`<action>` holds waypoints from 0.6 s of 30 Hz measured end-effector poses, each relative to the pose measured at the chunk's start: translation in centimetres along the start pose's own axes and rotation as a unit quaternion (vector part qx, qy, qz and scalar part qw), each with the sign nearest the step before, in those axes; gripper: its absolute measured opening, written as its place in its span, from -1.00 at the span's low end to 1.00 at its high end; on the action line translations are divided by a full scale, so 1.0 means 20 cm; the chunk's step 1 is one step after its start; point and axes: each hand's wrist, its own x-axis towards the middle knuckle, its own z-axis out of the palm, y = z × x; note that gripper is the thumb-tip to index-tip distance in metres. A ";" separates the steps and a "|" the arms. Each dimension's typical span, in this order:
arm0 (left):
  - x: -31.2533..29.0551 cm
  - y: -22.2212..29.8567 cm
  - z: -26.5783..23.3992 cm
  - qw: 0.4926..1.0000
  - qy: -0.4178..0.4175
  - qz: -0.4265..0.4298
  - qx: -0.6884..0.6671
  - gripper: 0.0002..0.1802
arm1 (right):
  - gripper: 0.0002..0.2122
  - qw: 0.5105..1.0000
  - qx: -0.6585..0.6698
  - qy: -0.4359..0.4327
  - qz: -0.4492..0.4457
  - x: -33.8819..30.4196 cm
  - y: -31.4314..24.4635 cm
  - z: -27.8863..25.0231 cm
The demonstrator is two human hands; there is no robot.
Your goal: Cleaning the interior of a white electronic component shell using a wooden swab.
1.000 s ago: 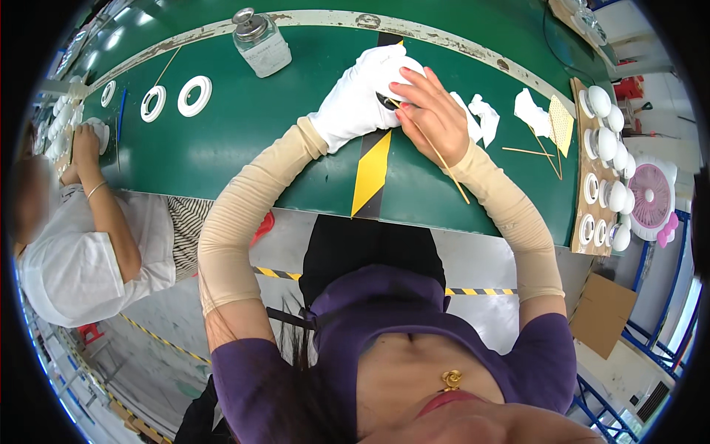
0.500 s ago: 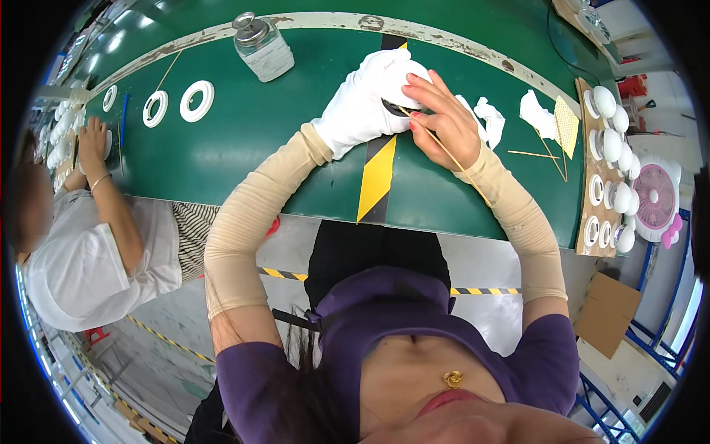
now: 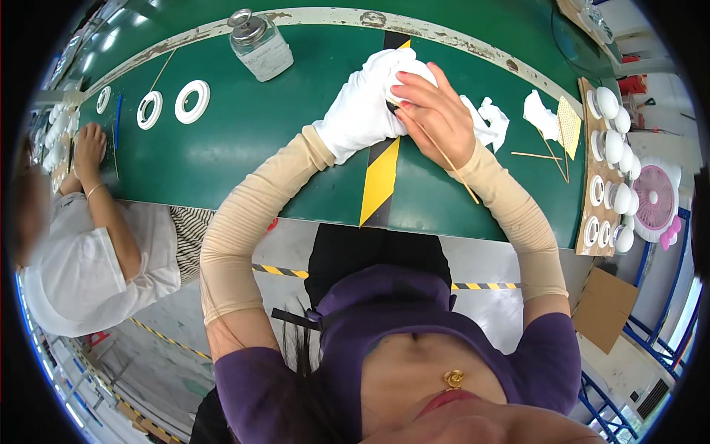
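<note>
My left hand [image 3: 360, 111], in a white glove, is closed round a white dome-shaped part [image 3: 414, 74] with a dark underside, held above the green table. My bare right hand [image 3: 438, 122] lies against the dome's right side, its fingers curled over it. Between its thumb and fingers it pinches a thin wooden stick [image 3: 451, 164]. One end of the stick is at the dark underside; the other points down toward my right forearm. Exactly where the tip touches is hidden by my fingers.
A glass pump bottle [image 3: 260, 46] stands at the back left, with white rings [image 3: 192, 102] left of it. Crumpled white cloths [image 3: 492, 122], loose sticks [image 3: 536, 155] and a yellow pad [image 3: 569, 127] lie right. A board [image 3: 588, 185] holds several white domes. A co-worker's hand [image 3: 89, 152] is far left.
My right hand has closed in further round the dome, and the stick's lower end has shifted slightly left and up. My left hand keeps its grip.
</note>
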 end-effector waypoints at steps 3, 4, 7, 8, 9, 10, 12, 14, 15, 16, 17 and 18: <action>0.01 0.02 0.00 1.000 -0.017 -0.006 0.002 -0.13 | -0.77 0.999 0.031 -0.006 0.020 -0.02 0.01 -0.05; 0.01 0.03 0.00 0.999 -0.017 -0.041 -0.025 -0.13 | -0.77 0.999 0.044 0.003 0.021 -0.04 0.01 -0.06; 0.02 0.04 -0.01 0.998 -0.034 -0.055 -0.005 -0.13 | -0.77 0.998 0.057 0.008 0.022 -0.06 0.01 -0.09; 0.03 0.04 -0.01 0.997 -0.053 -0.033 0.042 -0.13 | -0.77 0.998 0.058 0.003 0.023 -0.06 0.01 -0.09; 0.02 0.04 -0.01 0.997 -0.053 -0.034 0.042 -0.13 | -0.77 0.998 0.058 0.003 0.023 -0.06 0.01 -0.09; 0.01 0.05 -0.01 0.996 -0.036 -0.078 -0.026 -0.13 | -0.77 0.999 0.051 -0.001 0.019 -0.06 0.01 -0.09; 0.01 0.04 0.01 0.988 -0.019 -0.122 -0.095 -0.12 | -0.77 0.999 0.044 -0.005 0.015 -0.06 0.02 -0.08; 0.01 0.03 0.00 0.999 -0.021 -0.040 0.004 -0.13 | -0.77 0.999 0.035 -0.008 0.009 -0.05 0.01 -0.07; 0.01 0.02 0.00 0.999 -0.022 -0.040 0.003 -0.13 | -0.77 0.999 0.035 -0.008 0.010 -0.04 0.01 -0.07; 0.01 0.02 0.00 1.000 -0.020 -0.022 -0.002 -0.14 | -0.77 1.000 0.025 -0.001 0.011 -0.04 0.00 -0.06; 0.01 0.02 0.00 1.000 -0.019 -0.003 -0.006 -0.14 | -0.77 1.000 0.014 0.005 0.012 -0.04 0.00 -0.05; 0.01 0.01 0.00 1.000 -0.020 -0.003 -0.007 -0.14 | -0.77 1.000 0.014 0.005 0.012 -0.03 -0.01 -0.03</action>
